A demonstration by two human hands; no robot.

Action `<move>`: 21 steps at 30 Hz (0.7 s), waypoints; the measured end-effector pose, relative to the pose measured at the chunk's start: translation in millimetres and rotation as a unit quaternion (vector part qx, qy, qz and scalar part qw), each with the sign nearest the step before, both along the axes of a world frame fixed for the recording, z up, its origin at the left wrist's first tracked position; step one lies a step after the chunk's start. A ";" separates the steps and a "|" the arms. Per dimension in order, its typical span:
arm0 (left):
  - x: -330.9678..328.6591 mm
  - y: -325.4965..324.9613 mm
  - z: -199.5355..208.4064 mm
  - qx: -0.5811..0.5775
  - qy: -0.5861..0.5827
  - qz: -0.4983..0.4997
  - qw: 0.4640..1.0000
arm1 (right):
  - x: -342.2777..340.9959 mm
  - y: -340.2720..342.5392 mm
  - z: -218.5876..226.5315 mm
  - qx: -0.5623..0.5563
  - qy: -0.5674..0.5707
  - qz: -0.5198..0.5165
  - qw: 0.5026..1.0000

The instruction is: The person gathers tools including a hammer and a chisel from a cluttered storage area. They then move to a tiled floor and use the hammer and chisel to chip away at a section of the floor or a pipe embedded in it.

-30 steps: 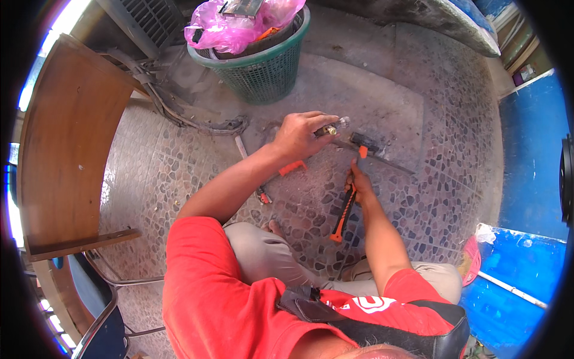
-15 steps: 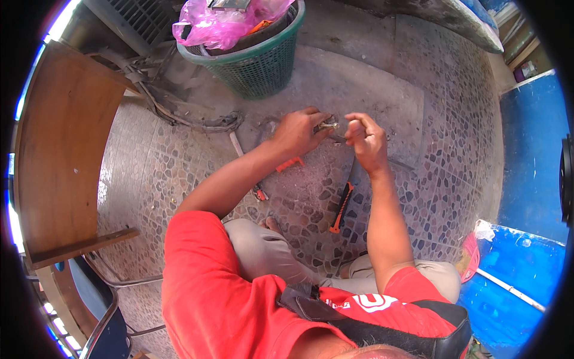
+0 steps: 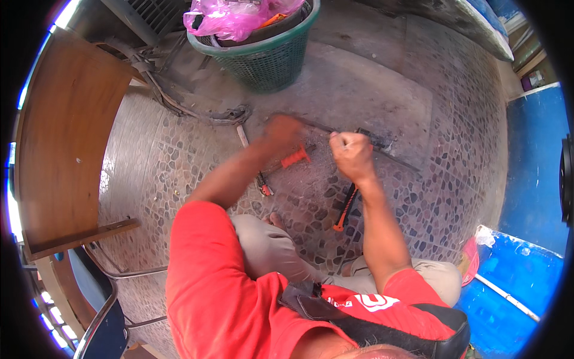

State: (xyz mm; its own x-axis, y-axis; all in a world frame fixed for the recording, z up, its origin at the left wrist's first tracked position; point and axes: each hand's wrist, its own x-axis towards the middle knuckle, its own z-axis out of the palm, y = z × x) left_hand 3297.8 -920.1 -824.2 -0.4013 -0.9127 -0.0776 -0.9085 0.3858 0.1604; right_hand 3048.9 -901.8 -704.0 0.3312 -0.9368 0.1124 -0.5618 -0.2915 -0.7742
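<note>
My left hand (image 3: 283,128) is smeared by motion at the near end of a thin dark bar (image 3: 397,161), so its fingers cannot be read. My right hand (image 3: 353,157) is closed in a fist just below the bar; what it holds, if anything, is hidden. Beyond that fist lies a dark metal piece (image 3: 372,139) across the bar. A long tool with a black and orange handle (image 3: 345,209) rests on the floor under my right wrist. Beside my left forearm is an orange, spool-shaped piece (image 3: 295,157).
A green mesh basket (image 3: 263,69) with a pink plastic bag (image 3: 239,21) stands at the far side. Cables (image 3: 221,116), a pale stick (image 3: 242,136) and a red-ended tool (image 3: 264,186) lie to the left. A wooden panel (image 3: 72,137) and blue boards (image 3: 532,173) flank the floor.
My left hand has moved left and slightly down, away from my right hand, and the small metal piece no longer shows in it. My right hand has shifted left and nearer, curling into a fist.
</note>
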 end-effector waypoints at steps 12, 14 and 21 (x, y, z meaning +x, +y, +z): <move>-28.7 5.4 53.7 -0.080 0.427 0.098 0.895 | -36.3 -28.0 72.0 0.065 -0.113 -0.066 0.989; -22.5 9.7 53.2 -0.085 0.417 0.117 0.897 | -30.9 -25.0 62.1 0.059 -0.121 -0.056 0.989; 19.2 18.3 19.0 -0.100 0.308 0.120 0.938 | -28.5 -25.1 47.4 0.129 -0.133 -0.052 0.981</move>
